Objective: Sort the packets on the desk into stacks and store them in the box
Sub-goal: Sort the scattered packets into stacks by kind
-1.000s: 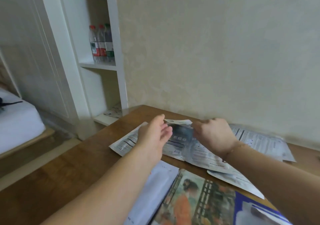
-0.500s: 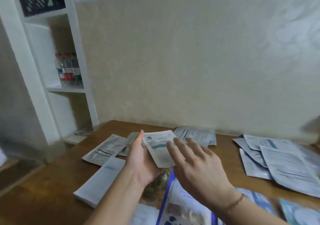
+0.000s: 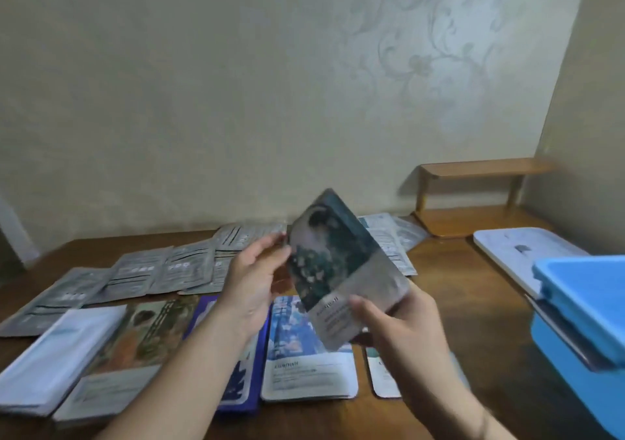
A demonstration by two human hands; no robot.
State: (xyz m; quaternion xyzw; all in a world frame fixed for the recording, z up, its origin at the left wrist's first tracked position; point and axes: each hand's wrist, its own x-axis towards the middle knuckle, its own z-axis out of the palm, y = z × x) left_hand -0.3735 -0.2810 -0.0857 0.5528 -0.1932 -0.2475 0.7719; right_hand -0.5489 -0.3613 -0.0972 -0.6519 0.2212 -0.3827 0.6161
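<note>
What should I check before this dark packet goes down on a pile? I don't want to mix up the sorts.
1. Right hand grips the dark packet at its lower end: ok.
2. Left hand steadies its upper left edge: ok.
3. Packet clear of the desk: ok.
4. Matching pile found: cannot tell; the blue packet stack below looks different.
5. Blue box within sight at right: ok.

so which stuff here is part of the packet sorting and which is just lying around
Job:
- dark green packet, held by left hand and right hand
- sorted stacks
- grey packets
- blue box

Just there:
- wooden shelf
- white board
</note>
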